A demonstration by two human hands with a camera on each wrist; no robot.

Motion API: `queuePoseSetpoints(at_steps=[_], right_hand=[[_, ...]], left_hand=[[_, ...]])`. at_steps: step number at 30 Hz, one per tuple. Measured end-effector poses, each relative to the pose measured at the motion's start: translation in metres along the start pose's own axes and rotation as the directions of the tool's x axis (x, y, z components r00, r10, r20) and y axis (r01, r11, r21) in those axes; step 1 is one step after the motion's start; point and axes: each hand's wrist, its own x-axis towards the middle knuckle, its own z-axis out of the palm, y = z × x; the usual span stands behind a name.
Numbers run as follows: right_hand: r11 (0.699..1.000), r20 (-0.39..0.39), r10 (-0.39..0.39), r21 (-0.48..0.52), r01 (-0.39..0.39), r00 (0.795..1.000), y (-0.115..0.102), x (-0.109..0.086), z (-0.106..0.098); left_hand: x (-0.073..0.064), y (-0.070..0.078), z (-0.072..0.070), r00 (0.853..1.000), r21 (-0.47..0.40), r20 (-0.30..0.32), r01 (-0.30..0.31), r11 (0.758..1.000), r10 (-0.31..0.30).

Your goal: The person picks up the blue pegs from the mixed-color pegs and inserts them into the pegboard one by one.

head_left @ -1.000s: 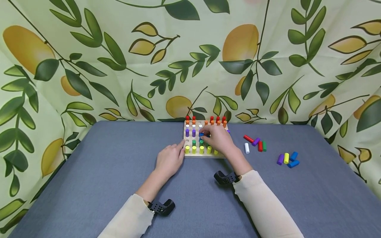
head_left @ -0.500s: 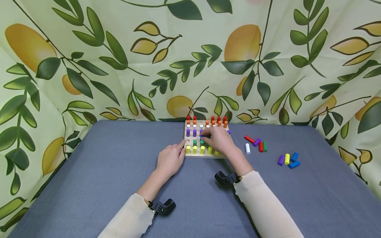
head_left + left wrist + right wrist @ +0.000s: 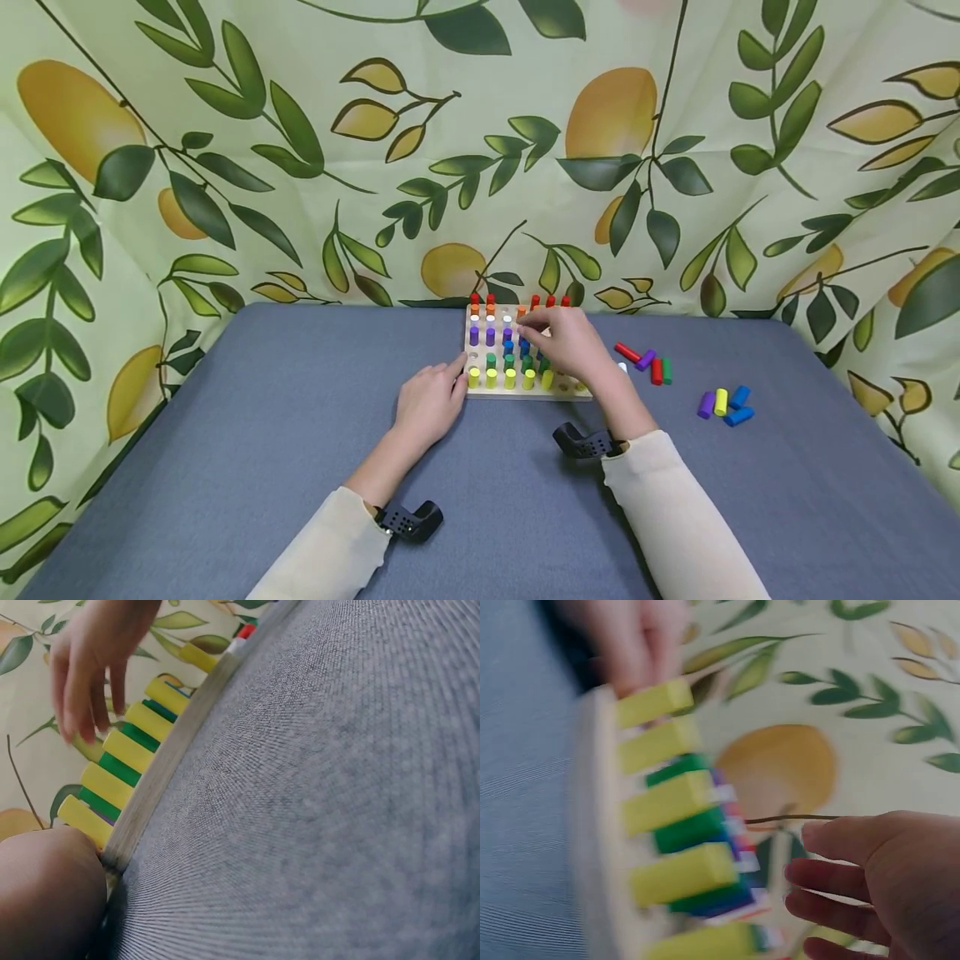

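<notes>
A wooden pegboard [image 3: 528, 396] stands on the grey-blue table, with rows of red, orange, white, purple, blue, green and yellow pegs. My left hand [image 3: 430, 404] lies at its left side, the index finger touching the board's left edge. My right hand [image 3: 572, 346] hovers over the board's right half and covers some pegs. In the right wrist view, the thumb and fingers of that hand [image 3: 911, 877] are apart with nothing between them. A blue peg [image 3: 507, 347] stands upright just left of its fingertips, in front of a purple peg.
Right of the board lie loose pegs: a red peg [image 3: 627, 352], a green peg [image 3: 667, 371], a yellow peg [image 3: 721, 402], a blue peg [image 3: 739, 416] and several others. A leaf-patterned cloth [image 3: 480, 167] hangs behind the table.
My right hand has let go of the blue peg, which now stands in the board. The hand has lifted and shifted to the right. My left hand stays at the board's left edge.
</notes>
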Motion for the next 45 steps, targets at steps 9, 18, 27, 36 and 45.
queuePoseSetpoints(at_steps=[9,18,27,36,45], right_hand=[[0.996,-0.157,0.085,0.051,-0.078,0.984,0.025,-0.037,-0.060],[0.987,-0.205,0.127,-0.069,-0.144,0.971,0.075,-0.090,-0.110],[0.958,-0.149,0.195,-0.184,-0.221,0.969,0.129,-0.141,-0.128],[0.930,-0.107,0.259,-0.240,-0.277,0.960,0.164,-0.167,-0.131],[0.940,-0.164,0.231,-0.216,-0.264,0.959,0.179,-0.193,-0.115]], left_hand=[[-0.002,0.000,0.000,1.000,0.006,0.016,-0.004,1.000,0.004],[0.001,-0.002,-0.002,0.994,-0.151,-0.005,0.111,0.982,-0.113],[-0.005,0.045,-0.015,0.979,-0.250,-0.139,-0.179,0.952,0.148],[0.002,0.143,0.020,0.866,-0.219,0.188,-0.423,0.879,0.464],[0.004,0.152,0.036,0.701,-0.323,0.394,-0.499,0.804,0.594]])
